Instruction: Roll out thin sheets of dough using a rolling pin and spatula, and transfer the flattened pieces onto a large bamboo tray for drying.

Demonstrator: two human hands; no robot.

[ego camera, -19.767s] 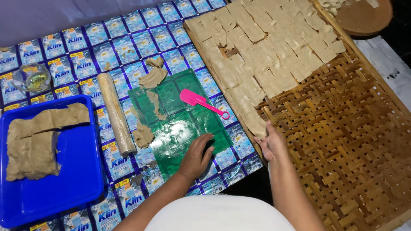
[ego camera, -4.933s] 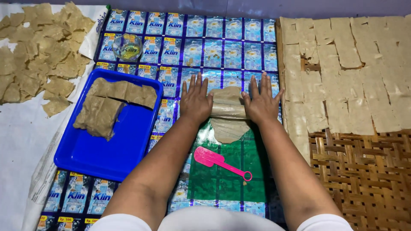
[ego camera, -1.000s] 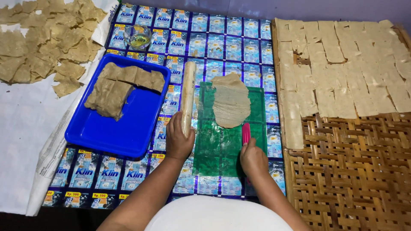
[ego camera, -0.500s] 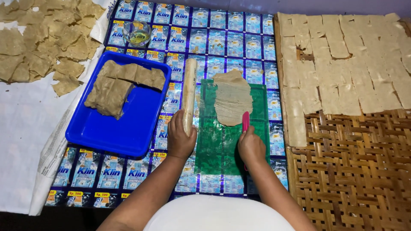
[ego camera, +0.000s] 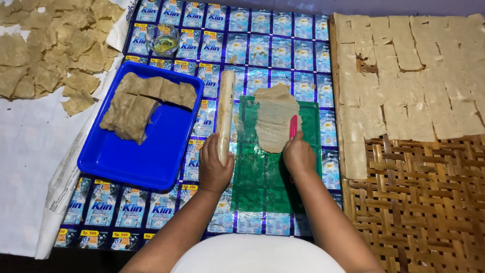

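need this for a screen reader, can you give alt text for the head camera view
Seen from above, a person's right hand presses a pink cutter onto flattened dough on a green sheet, while the left hand grips a rolling pin. Left sits a blue tray of dough; right, a woven rack of cut pieces.

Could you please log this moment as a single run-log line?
left hand: grips rolling pin | right hand: holds pink cutter on flattened dough | green sheet beneath | blue tray: dough slabs

Sachet-printed mat under blue tray, green sheet, small glass, rolling pin.
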